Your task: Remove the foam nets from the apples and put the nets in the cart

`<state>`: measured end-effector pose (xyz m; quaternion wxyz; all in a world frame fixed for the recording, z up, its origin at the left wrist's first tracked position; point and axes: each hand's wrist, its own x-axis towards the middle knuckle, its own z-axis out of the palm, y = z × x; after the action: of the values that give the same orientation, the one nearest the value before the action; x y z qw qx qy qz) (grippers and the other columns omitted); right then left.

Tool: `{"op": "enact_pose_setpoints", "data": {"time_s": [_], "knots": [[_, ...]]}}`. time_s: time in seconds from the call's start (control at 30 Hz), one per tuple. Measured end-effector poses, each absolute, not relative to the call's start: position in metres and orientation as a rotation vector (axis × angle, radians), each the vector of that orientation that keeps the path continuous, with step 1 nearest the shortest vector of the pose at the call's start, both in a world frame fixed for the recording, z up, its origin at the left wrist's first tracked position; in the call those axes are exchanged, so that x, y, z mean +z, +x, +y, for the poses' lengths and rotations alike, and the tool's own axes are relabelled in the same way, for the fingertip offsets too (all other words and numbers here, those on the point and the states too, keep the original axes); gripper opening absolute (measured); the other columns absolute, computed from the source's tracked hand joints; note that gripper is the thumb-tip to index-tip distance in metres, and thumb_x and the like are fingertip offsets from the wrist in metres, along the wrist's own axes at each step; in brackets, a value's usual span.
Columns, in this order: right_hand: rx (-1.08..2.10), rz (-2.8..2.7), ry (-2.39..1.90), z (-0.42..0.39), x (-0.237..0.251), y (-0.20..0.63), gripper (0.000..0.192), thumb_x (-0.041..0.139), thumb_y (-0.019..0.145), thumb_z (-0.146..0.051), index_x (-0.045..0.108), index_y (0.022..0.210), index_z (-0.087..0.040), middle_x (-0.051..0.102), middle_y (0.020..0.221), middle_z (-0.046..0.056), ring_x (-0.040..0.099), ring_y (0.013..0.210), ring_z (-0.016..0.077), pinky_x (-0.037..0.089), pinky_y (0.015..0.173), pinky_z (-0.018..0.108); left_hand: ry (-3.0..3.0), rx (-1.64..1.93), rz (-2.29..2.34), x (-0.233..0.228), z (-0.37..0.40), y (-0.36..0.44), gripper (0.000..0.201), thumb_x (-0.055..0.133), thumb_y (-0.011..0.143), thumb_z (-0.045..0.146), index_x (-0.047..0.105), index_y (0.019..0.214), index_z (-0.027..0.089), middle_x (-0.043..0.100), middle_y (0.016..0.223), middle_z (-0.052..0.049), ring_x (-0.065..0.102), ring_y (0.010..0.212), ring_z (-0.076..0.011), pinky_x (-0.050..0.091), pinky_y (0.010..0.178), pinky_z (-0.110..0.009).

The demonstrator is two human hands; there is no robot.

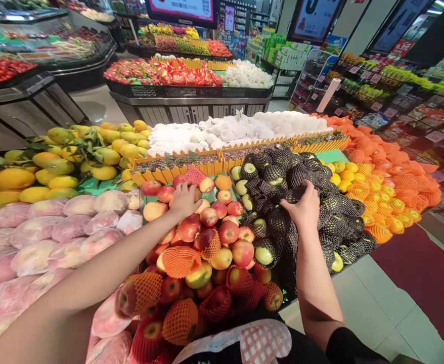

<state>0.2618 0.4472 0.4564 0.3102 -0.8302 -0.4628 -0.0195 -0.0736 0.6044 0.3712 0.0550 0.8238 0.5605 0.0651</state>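
My left hand point(185, 200) reaches into the back of a heap of red apples point(209, 217), its fingers bent down over the fruit. A pink foam net point(193, 175) lies just beyond the fingertips, and an orange-netted apple point(223, 182) sits to the right. Over the neighbouring heap of green apples in black foam nets point(277, 174), my right hand point(306, 206) has thumb and fingers spread around one black-netted apple point(295, 195). Part of that apple is hidden by the hand. Several apples nearer to me wear orange or red foam nets point(180, 321).
Wrapped pale pink fruit point(70, 227) and yellow-green mangoes point(51, 169) lie at left. An orange picket divider point(222, 156) separates the apples from white-netted fruit point(229, 129). Oranges point(377, 202) and orange-netted fruit are at right. Screens point(315, 20) hang above; more produce stands point(191, 91) are behind.
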Motion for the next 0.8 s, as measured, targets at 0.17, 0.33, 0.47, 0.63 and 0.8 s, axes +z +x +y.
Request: {"op": "enact_pose_setpoints", "data": {"time_s": [0.17,0.33,0.47,0.63,0.8], "knots": [[0.133,-1.115,-2.316,0.458,0.411,0.303,0.097,0.075,0.067,-0.044,0.03,0.146,-0.012,0.051,0.141,0.025,0.051,0.127,0.0415,0.042,0.103,0.056,2.516,0.148,1.468,0.356,0.617,-0.043,0.047,0.054,0.087,0.039,0.055,0.125,0.011,0.055,0.132,-0.018,0.046,0.126,-0.0339,0.037,0.109,-0.045],[-0.073,-1.193,-2.121,0.441,0.403,0.284,0.087,0.067,0.079,-0.05,0.034,0.146,-0.006,0.045,0.148,0.027,0.041,0.138,0.038,0.033,0.115,0.056,2.515,0.058,1.224,0.338,0.63,0.002,0.051,0.064,0.08,0.029,0.054,0.129,0.017,0.06,0.129,-0.011,0.056,0.118,-0.0257,0.044,0.102,-0.034],[-0.079,-1.616,-1.86,0.425,0.423,0.227,0.059,0.058,0.09,-0.041,0.043,0.143,-0.017,0.05,0.146,0.018,0.043,0.138,0.0297,0.035,0.117,0.052,2.446,-0.006,1.301,0.329,0.634,0.032,0.072,0.073,0.071,0.023,0.047,0.138,0.016,0.052,0.137,-0.02,0.062,0.11,-0.0312,0.051,0.088,-0.039],[0.65,-2.12,-1.884,0.42,0.422,0.16,0.059,0.062,0.089,-0.04,0.049,0.141,-0.015,0.06,0.138,0.016,0.055,0.128,0.0322,0.048,0.107,0.047,2.341,-0.063,1.432,0.33,0.634,0.042,0.052,0.07,0.082,0.027,0.053,0.129,0.014,0.065,0.117,-0.015,0.067,0.096,-0.0248,0.054,0.082,-0.042],[0.898,-2.253,-2.054,0.414,0.409,0.139,0.098,0.072,0.081,-0.044,0.019,0.156,-0.013,0.039,0.157,0.022,0.05,0.133,0.0406,0.049,0.103,0.052,2.3,0.087,1.497,0.348,0.628,0.007,0.057,0.073,0.079,0.034,0.052,0.127,0.012,0.069,0.105,-0.013,0.067,0.095,-0.0244,0.05,0.083,-0.037]]}}
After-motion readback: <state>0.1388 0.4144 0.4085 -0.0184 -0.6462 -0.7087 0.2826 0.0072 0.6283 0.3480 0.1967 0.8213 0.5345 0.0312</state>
